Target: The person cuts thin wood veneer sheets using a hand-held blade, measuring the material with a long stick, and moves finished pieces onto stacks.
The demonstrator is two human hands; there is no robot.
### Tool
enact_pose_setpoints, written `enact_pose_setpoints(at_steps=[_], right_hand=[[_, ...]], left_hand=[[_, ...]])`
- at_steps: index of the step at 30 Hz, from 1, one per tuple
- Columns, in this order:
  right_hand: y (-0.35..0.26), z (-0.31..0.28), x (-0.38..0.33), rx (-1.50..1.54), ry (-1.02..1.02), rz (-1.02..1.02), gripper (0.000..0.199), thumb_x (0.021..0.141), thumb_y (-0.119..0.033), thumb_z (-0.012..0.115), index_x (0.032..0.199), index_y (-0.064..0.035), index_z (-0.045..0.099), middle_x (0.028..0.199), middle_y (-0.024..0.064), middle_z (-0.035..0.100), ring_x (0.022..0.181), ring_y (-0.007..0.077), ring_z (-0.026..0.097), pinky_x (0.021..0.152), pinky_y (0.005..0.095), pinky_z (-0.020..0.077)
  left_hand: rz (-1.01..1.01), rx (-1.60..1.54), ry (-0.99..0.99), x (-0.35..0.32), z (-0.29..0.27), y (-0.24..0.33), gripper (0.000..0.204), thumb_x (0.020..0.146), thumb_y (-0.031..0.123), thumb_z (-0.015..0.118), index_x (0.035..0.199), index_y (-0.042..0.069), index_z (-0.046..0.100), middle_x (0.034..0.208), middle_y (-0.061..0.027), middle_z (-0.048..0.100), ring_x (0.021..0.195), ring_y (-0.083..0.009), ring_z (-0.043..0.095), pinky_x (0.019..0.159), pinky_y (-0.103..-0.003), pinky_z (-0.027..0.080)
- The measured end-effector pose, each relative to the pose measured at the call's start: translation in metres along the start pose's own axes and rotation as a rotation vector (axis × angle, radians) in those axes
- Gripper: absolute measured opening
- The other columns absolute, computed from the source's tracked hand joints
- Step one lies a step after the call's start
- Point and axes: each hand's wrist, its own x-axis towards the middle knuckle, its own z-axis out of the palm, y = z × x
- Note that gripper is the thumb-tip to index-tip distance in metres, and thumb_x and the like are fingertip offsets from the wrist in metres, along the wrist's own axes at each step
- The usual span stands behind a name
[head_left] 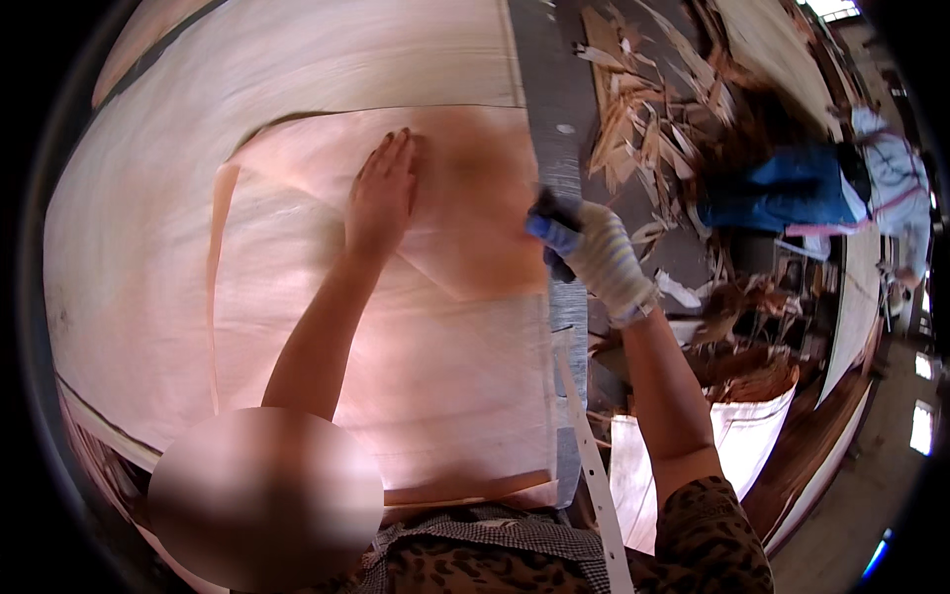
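Observation:
My bare left hand [383, 193] lies flat, fingers stretched out, on a pinkish-brown veneer piece [475, 188]. That piece lies on a larger pale veneer sheet [435, 396], and its right side reaches the table's metal edge [559, 129]. In a striped knit glove, my right hand [606, 262] is closed around a small blue-and-black hand tool [556, 228]. The tool is smeared by motion, so its exact kind does not show. It is over the metal edge, beside the veneer piece's right side. A narrow brown strip [216, 247] runs along the left of the pale sheet.
Torn veneer scraps [643, 129] litter the floor right of the table. Another person [802, 188] in blue trousers is at the far right, near stacked sheets [772, 40]. A pale strip with holes [599, 485] slants by my right side. A blurred disc covers the lower left.

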Motion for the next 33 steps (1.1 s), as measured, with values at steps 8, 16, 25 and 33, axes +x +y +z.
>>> enact_pose_setpoints(at_steps=[8,16,25,33], right_hand=[[-0.051,0.115,0.114,-0.755,-0.070,-0.499,0.026,0.087,-0.024,0.040,0.095,-0.0024,0.052,0.080,0.0167,0.061,0.071,0.0305,0.060,0.060,0.0409,0.0457],[-0.035,0.135,0.079,-0.768,-0.161,-0.161,0.036,0.087,-0.027,0.031,0.093,-0.0012,0.055,0.084,0.0200,0.061,0.080,0.0332,0.060,0.068,0.0433,0.0449],[0.157,-0.101,-0.091,-1.411,-0.315,-0.248,0.022,0.082,-0.011,0.044,0.102,-0.0044,0.050,0.076,0.0136,0.057,0.063,0.0271,0.059,0.054,0.0355,0.0482],[-0.025,0.019,0.116,-0.994,-0.107,-0.782,0.015,0.084,-0.021,0.047,0.093,-0.0083,0.050,0.075,0.0158,0.058,0.064,0.0342,0.057,0.055,0.0436,0.0450]], left_hand=[[-0.317,0.084,0.268,0.002,-0.010,-0.050,0.039,0.084,0.008,0.040,0.123,0.006,0.042,0.127,-0.0101,0.042,0.119,-0.0253,0.037,0.100,-0.034,0.031],[-0.310,0.169,0.252,-0.005,-0.002,-0.058,0.039,0.083,0.020,0.046,0.120,0.007,0.046,0.128,-0.0117,0.041,0.120,-0.0268,0.036,0.100,-0.036,0.029],[-0.318,0.244,0.184,0.007,-0.004,-0.038,0.064,0.077,0.047,0.053,0.123,0.005,0.041,0.133,-0.0108,0.035,0.125,-0.0233,0.029,0.103,-0.035,0.022],[-0.429,0.077,0.184,0.009,-0.011,-0.038,0.076,0.072,0.045,0.061,0.129,0.004,0.031,0.131,-0.0109,0.036,0.124,-0.0237,0.030,0.103,-0.036,0.022]])
